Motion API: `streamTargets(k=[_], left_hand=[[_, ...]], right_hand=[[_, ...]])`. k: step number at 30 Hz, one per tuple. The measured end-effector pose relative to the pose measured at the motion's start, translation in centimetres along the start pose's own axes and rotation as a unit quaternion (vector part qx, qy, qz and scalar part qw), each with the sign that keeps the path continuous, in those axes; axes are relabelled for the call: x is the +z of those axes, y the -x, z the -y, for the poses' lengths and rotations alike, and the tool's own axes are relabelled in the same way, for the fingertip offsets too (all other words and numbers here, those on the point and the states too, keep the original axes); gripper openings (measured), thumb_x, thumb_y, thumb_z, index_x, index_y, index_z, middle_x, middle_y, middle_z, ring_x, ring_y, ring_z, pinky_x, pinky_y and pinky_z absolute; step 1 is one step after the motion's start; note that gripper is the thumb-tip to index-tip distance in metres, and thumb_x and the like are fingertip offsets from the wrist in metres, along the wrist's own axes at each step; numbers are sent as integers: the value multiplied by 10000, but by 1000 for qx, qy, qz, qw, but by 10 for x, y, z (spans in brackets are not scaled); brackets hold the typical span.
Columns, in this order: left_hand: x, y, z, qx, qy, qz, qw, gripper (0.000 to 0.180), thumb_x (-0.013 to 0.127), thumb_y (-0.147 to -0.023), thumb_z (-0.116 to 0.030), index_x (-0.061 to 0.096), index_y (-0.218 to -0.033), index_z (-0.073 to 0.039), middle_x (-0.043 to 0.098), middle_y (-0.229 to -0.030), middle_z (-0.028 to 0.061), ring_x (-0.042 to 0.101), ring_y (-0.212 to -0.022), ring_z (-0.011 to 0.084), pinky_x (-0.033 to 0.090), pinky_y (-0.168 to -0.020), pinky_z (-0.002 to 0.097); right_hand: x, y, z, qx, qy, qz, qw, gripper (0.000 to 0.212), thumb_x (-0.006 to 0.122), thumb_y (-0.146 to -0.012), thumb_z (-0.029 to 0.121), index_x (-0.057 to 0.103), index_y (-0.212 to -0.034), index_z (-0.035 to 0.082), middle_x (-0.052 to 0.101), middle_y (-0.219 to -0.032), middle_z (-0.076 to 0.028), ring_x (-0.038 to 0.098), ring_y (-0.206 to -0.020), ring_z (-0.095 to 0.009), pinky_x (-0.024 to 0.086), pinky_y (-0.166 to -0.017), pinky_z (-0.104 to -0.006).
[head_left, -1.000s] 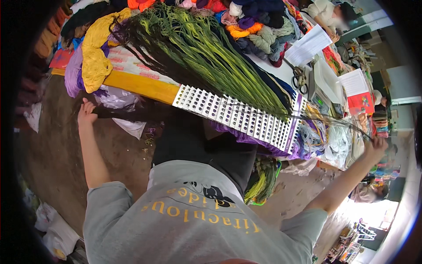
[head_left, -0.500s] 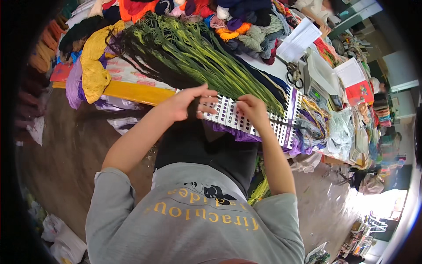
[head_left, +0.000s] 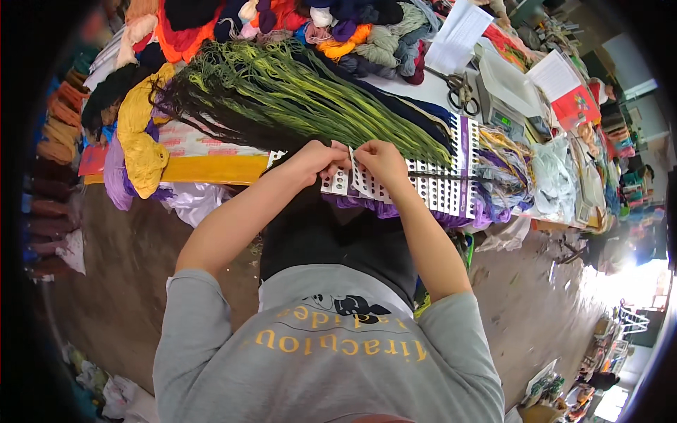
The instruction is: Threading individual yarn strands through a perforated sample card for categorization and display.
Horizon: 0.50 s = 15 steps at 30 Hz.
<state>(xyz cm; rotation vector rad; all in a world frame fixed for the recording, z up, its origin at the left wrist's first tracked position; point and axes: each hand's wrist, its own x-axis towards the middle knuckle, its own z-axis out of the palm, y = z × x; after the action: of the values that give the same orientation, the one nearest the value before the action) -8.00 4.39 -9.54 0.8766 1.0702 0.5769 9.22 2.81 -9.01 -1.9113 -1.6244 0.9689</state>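
At the table's near edge my two hands work close together. My right hand (head_left: pixel 381 162) is closed in a pinch on a white punched card (head_left: pixel 363 185). Just beside it, my left hand (head_left: pixel 319 161) is curled, with black yarn at its fingers; its grip is partly hidden. More white cards with rows of round holes (head_left: pixel 441 190) lie to the right, overlapping in a row. From them long green and yellow-green yarn strands (head_left: pixel 331 99) fan out to the far left, with darker strands alongside. A thin dark strand (head_left: pixel 437 174) runs rightward across the cards.
A mustard yarn hank (head_left: pixel 142 144) hangs at the table's left, above a yellow edge strip (head_left: pixel 218 169). Coloured skeins (head_left: pixel 381 49) are heaped at the back. Scissors (head_left: pixel 462 94), a scale (head_left: pixel 502 106) and a clear plastic bag (head_left: pixel 555 173) stand to the right.
My left hand's spread fingers have curled in and moved toward my right hand. My right hand has shifted slightly left and now pinches a card. The view has shifted somewhat.
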Motion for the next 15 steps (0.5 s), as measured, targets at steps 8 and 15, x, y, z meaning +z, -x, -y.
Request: streamTargets(k=[8, 15], left_hand=[[-22, -10, 9, 44, -232, -114, 965, 215, 561, -863, -230, 610, -752, -51, 587, -581, 32, 452, -408, 77, 312, -400, 225], [-24, 5, -7, 10, -78, -48, 996, 272, 588, -802, -265, 631, -915, -21, 646, -708, 73, 477, -433, 81, 312, -411, 218]], right_hand=[[0, 5, -5, -39, -2, 22, 999, 282, 610, -764, 297, 559, -925, 71, 638, -656, -4, 590, -585, -114, 434, -560, -256], [3, 13, 0, -55, 61, -25, 996, 264, 594, -766, 325, 575, -926, 116, 637, -667, 0, 621, -653, -177, 452, -602, -297]])
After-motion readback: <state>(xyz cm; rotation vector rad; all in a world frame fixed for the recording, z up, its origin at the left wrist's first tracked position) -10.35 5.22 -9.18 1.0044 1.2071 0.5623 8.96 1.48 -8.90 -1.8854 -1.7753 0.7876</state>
